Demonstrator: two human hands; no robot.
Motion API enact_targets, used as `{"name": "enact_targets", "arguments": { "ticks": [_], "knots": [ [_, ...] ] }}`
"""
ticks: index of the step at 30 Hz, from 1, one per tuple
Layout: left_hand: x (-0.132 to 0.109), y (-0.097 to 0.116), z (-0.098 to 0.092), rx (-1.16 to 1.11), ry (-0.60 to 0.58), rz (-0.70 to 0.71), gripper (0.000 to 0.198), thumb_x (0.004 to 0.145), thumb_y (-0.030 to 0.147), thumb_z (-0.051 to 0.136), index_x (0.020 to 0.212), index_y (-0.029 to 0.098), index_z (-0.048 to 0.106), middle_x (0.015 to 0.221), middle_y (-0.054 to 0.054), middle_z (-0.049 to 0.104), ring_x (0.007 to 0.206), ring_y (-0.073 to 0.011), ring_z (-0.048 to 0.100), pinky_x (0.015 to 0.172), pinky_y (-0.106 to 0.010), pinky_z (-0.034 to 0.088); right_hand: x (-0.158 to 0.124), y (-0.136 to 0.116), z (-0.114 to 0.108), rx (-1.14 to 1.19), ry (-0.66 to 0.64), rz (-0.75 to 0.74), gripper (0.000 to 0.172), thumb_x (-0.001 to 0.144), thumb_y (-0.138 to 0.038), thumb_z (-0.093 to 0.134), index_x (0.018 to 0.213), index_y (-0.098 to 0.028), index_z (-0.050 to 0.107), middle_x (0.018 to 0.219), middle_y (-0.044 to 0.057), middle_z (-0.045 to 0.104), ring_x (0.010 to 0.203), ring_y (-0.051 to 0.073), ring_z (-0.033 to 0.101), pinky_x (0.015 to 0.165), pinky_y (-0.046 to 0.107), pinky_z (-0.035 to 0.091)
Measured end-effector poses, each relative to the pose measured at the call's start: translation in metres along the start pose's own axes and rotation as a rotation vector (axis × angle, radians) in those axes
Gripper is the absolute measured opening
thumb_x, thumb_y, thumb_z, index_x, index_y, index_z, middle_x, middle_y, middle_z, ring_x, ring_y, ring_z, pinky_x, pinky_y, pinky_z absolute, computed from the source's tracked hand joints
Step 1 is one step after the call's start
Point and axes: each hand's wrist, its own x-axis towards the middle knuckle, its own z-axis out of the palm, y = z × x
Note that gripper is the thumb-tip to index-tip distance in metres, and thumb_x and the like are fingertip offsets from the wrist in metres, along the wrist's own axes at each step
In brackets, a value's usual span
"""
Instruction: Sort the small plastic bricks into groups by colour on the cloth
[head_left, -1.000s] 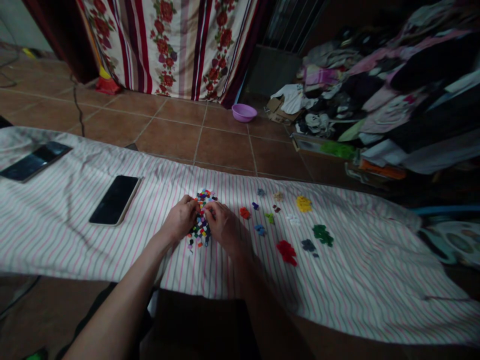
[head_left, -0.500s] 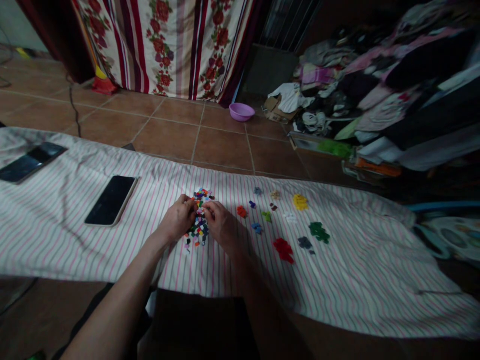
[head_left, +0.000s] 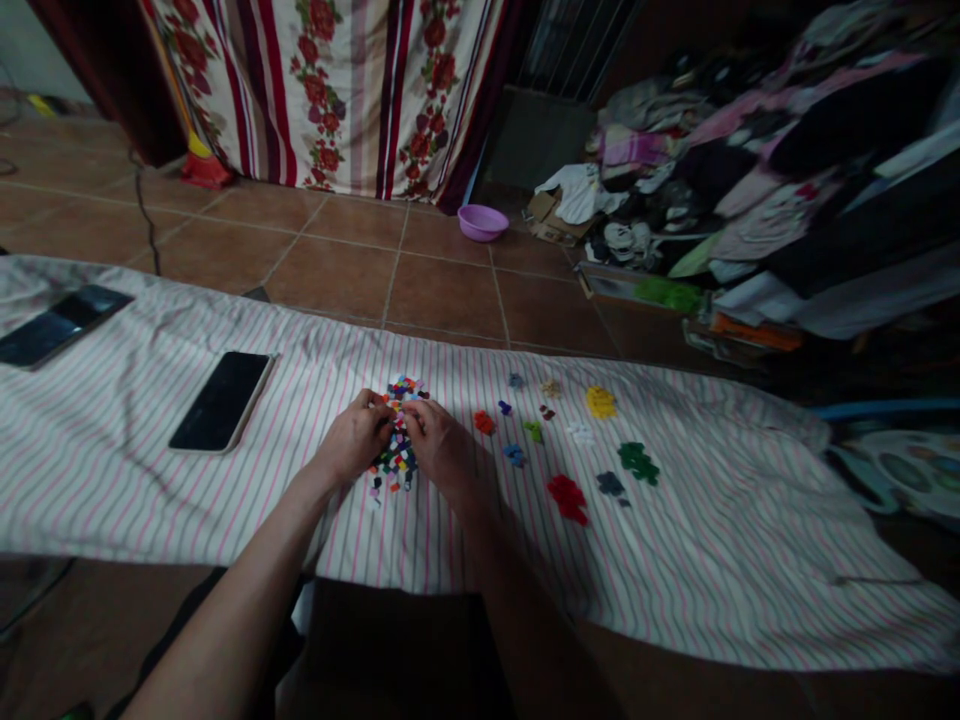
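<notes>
A heap of small mixed-colour pieces (head_left: 397,455) lies on a pink-striped cloth (head_left: 712,560). My left hand (head_left: 354,438) and my right hand (head_left: 442,444) rest on either side of the heap, fingers curled and pinched together over its top. What the fingertips hold is too small to make out. To the right lie small sorted piles: orange (head_left: 484,422), light green (head_left: 534,432), blue (head_left: 514,455), red (head_left: 568,497), yellow (head_left: 600,402) and dark green (head_left: 638,462).
A dark phone (head_left: 220,401) lies on the cloth left of my hands, another phone (head_left: 49,325) farther left. Beyond the cloth are tiled floor, a purple bowl (head_left: 481,222), a floral curtain (head_left: 352,90) and a clothes pile (head_left: 757,190).
The view shifted slightly; my hands stay over the heap, fingers working a little closer together.
</notes>
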Motion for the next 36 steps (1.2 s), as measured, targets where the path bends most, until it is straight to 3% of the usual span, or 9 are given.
{"name": "enact_targets", "arguments": {
  "ticks": [4, 10, 15, 21, 25, 32, 36],
  "knots": [
    [-0.001, 0.001, 0.000, 0.019, 0.010, 0.018, 0.024, 0.088, 0.021, 0.052, 0.104, 0.021, 0.071, 0.110, -0.007, 0.057, 0.097, -0.0183, 0.065, 0.088, -0.030, 0.054, -0.001, -0.002, -0.002, -0.002, 0.040, 0.028, 0.018, 0.093, -0.016, 0.049, 0.104, -0.021, 0.063, 0.105, 0.006, 0.070, 0.096, 0.018, 0.066, 0.083, 0.027, 0.050],
    [-0.001, 0.006, -0.003, 0.038, -0.005, 0.004, 0.024, 0.089, 0.021, 0.052, 0.103, 0.021, 0.071, 0.110, -0.007, 0.056, 0.092, -0.0173, 0.064, 0.088, -0.031, 0.053, -0.003, -0.002, -0.004, -0.015, 0.054, 0.029, 0.006, 0.090, -0.019, 0.058, 0.091, -0.022, 0.063, 0.097, 0.004, 0.066, 0.082, 0.014, 0.065, 0.073, 0.024, 0.050],
    [0.000, 0.008, -0.002, 0.068, 0.001, -0.021, 0.025, 0.091, 0.022, 0.047, 0.102, 0.018, 0.069, 0.109, -0.009, 0.057, 0.093, -0.0182, 0.064, 0.087, -0.031, 0.053, -0.004, -0.002, 0.000, -0.031, -0.008, 0.015, 0.006, 0.086, -0.016, 0.065, 0.087, -0.022, 0.066, 0.098, 0.003, 0.064, 0.090, 0.015, 0.065, 0.077, 0.024, 0.051],
    [0.001, 0.004, 0.000, -0.003, -0.002, -0.050, 0.021, 0.089, 0.021, 0.048, 0.093, 0.017, 0.069, 0.111, -0.009, 0.056, 0.089, -0.0173, 0.064, 0.084, -0.031, 0.054, -0.003, -0.007, -0.002, -0.073, -0.014, 0.009, 0.012, 0.090, -0.018, 0.062, 0.097, -0.021, 0.071, 0.101, 0.006, 0.066, 0.097, 0.018, 0.064, 0.083, 0.027, 0.051],
    [0.002, -0.003, 0.004, -0.059, 0.057, -0.020, 0.020, 0.086, 0.016, 0.048, 0.088, 0.019, 0.068, 0.104, -0.007, 0.057, 0.087, -0.0157, 0.064, 0.083, -0.029, 0.054, -0.002, -0.008, -0.004, -0.114, -0.046, -0.005, 0.018, 0.090, -0.018, 0.064, 0.105, -0.022, 0.073, 0.103, 0.007, 0.066, 0.100, 0.019, 0.062, 0.087, 0.029, 0.051],
    [0.003, -0.011, 0.007, -0.134, 0.095, 0.015, 0.016, 0.084, 0.017, 0.050, 0.085, 0.018, 0.065, 0.098, -0.007, 0.059, 0.087, -0.0172, 0.063, 0.083, -0.031, 0.054, -0.003, -0.009, -0.009, -0.230, -0.052, -0.104, 0.013, 0.091, -0.021, 0.063, 0.095, -0.026, 0.075, 0.097, 0.006, 0.064, 0.096, 0.021, 0.057, 0.079, 0.031, 0.051],
    [0.003, -0.012, 0.005, -0.137, 0.088, 0.042, 0.019, 0.087, 0.020, 0.047, 0.087, 0.018, 0.066, 0.096, -0.006, 0.061, 0.086, -0.0167, 0.064, 0.084, -0.031, 0.054, -0.002, -0.007, -0.006, -0.162, -0.023, -0.096, 0.010, 0.088, -0.018, 0.065, 0.091, -0.023, 0.074, 0.096, 0.006, 0.065, 0.093, 0.020, 0.060, 0.078, 0.030, 0.051]
  ]
}}
